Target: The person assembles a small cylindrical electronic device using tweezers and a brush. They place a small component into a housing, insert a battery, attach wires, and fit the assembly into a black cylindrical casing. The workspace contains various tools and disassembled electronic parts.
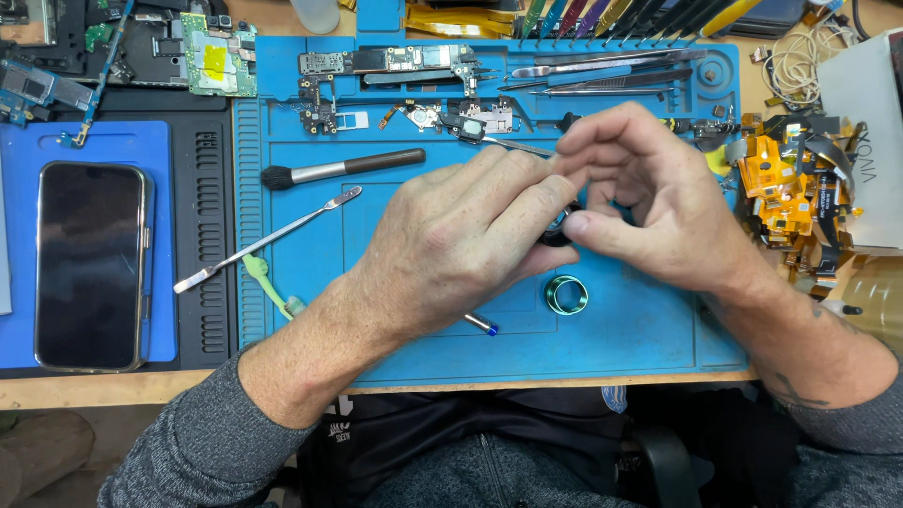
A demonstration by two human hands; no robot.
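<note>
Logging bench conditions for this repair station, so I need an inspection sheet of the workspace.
Surface: blue work mat on wooden bench.
Job's things: small dark round part pinched between both hands; green ring lying on the mat.
Clutter: brush, metal spudger, tweezers, circuit boards, phone.
Hands: left hand, right hand, both closed on the part.
Cables: orange flex cables, white cord.
Surroundings: nothing seen.

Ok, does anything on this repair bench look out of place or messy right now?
Mostly orderly. The odd spot is the heap of orange flex cables tangled at the right edge of the blue mat. A green ring lies loose below the left hand and right hand, which pinch a small dark part.
</note>
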